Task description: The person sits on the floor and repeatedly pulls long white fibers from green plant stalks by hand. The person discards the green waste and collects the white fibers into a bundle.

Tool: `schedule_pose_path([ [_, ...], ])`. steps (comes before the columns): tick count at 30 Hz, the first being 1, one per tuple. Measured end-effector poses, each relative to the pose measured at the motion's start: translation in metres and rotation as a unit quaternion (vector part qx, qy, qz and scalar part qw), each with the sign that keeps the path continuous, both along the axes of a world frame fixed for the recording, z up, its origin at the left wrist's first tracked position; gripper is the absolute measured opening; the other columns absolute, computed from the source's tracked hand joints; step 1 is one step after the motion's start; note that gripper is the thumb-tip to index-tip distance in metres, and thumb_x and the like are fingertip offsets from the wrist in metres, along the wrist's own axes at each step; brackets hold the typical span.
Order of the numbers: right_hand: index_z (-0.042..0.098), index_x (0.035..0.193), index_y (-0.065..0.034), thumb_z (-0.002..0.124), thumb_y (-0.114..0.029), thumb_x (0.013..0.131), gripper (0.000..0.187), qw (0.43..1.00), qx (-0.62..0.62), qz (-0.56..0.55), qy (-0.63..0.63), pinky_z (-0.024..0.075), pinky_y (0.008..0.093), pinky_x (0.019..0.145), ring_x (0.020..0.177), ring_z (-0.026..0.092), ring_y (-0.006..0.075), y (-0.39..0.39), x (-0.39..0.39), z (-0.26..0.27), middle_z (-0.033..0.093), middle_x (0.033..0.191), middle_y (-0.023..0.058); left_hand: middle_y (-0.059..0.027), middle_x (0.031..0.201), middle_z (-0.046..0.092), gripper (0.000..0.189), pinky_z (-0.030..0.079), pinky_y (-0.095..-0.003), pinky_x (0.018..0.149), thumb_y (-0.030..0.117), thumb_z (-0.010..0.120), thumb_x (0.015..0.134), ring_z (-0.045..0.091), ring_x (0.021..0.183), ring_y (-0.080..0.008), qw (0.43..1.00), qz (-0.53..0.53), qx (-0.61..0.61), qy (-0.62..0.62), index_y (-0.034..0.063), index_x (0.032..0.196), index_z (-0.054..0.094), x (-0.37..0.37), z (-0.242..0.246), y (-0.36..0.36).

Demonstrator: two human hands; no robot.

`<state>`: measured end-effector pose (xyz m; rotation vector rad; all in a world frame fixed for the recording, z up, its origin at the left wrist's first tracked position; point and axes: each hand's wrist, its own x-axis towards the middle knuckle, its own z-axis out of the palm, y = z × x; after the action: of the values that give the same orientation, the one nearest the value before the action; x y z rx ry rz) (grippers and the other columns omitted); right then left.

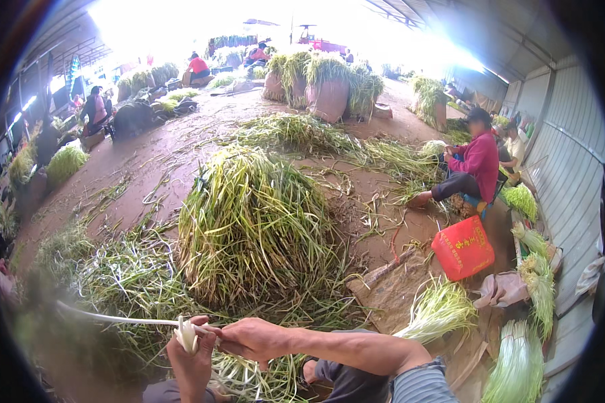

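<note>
Low in the picture, my left hand (194,352) is closed around a small cluster of pale stalks (186,334). A long white stem (126,319) stretches leftward from between the two hands. My right hand (247,340) touches the left hand's fingertips, with its fingers closed at the stem's end; the exact pinch is partly hidden. Beneath the hands, trimmed green and white leaves (254,378) lie between my legs. Beyond them rises a large heap of long green-yellow leafy stalks (254,226). A bundle of pale yellow-green stalks (438,310) rests right of my right forearm.
A red bag (464,248) bearing writing stands on the right, near brown sacking (393,287). A seated co-worker (476,156) in a pink top handles stalks. Whitish bundles (515,362) lie along the corrugated metal wall (575,161). Loose leaves (126,277) cover the floor at left.
</note>
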<state>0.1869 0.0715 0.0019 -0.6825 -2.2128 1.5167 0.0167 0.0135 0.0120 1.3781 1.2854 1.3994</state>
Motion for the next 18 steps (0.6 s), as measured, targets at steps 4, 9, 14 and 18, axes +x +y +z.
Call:
schedule_pose_path([
  [4, 0.053, 0.092, 0.0001, 0.049, -0.012, 0.093, 0.013, 0.989, 0.15, -0.015, 0.006, 0.0528, 0.0373, 0.055, 0.059, 0.064, 0.0266, 0.001, -0.002, -0.004, 0.055, 0.077, 0.0119, -0.0078, 0.08, 0.068, 0.026, 0.049, -0.023, 0.066, 0.001, 0.07, 0.081, 0.062, 0.075, -0.011, 0.999, 0.035, -0.004, -0.029, -0.0056, 0.104, 0.059, -0.004, -0.005, -0.001],
  [9, 0.053, 0.085, -0.001, 0.053, -0.005, 0.086, 0.004, 0.985, 0.163, -0.047, -0.006, 0.0507, 0.0395, 0.057, 0.063, 0.063, 0.0308, 0.001, 0.009, -0.005, 0.055, 0.072, 0.013, -0.0048, 0.076, 0.066, 0.025, 0.047, -0.0242, 0.061, 0.002, 0.074, 0.077, 0.058, 0.068, -0.0088, 0.995, 0.067, -0.017, 0.079, -0.0038, 0.098, 0.062, -0.004, -0.011, 0.001],
  [14, 0.051, 0.083, -0.0019, 0.045, -0.01, 0.095, 0.016, 0.995, 0.08, -0.026, 0.046, 0.0499, 0.0311, 0.038, 0.041, 0.059, 0.0204, 0.012, 0.027, 0.003, 0.053, 0.064, 0.0096, -0.0054, 0.074, 0.066, 0.022, 0.048, -0.0222, 0.06, 0.002, 0.072, 0.078, 0.063, 0.069, -0.0105, 0.995, 0.101, -0.009, 0.009, -0.0036, 0.097, 0.062, -0.014, -0.004, 0.001],
  [18, 0.053, 0.117, -0.0068, 0.045, -0.022, 0.098, 0.026, 0.995, -0.069, 0.005, -0.065, 0.0547, 0.0249, 0.041, 0.058, 0.065, 0.0154, 0.021, 0.043, 0.005, 0.061, 0.078, 0.0059, -0.0057, 0.074, 0.065, 0.016, 0.049, -0.0214, 0.058, 0.005, 0.067, 0.085, 0.064, 0.067, -0.0118, 0.992, 0.116, -0.002, -0.04, -0.0024, 0.098, 0.062, -0.023, 0.006, -0.001],
])
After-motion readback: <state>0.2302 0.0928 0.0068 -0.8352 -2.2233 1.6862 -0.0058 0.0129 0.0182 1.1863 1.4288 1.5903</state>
